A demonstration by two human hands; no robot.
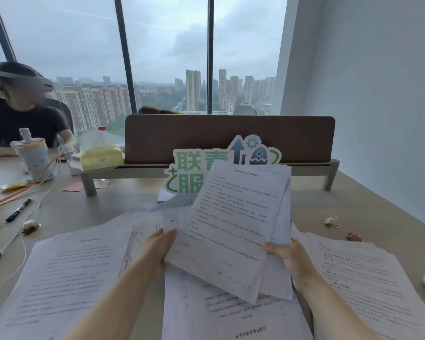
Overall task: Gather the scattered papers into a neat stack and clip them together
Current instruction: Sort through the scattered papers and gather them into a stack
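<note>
Worktop (123,204) of pale beige fronts tall windows on grey sky and tower blocks, with a brown divider screen (228,138), a green-and-white cut-out sign (189,173) in large Chinese characters, and another person (22,111) seated at far left. Your left hand (157,249) and right hand (290,258) each grip a lower edge of a fanned bundle of papers (233,224), white sheets of small print too blurred to read, held tilted above the loose sheets (66,273) spread across the worktop. Two binder clips (331,222) lie apart at right.
</note>
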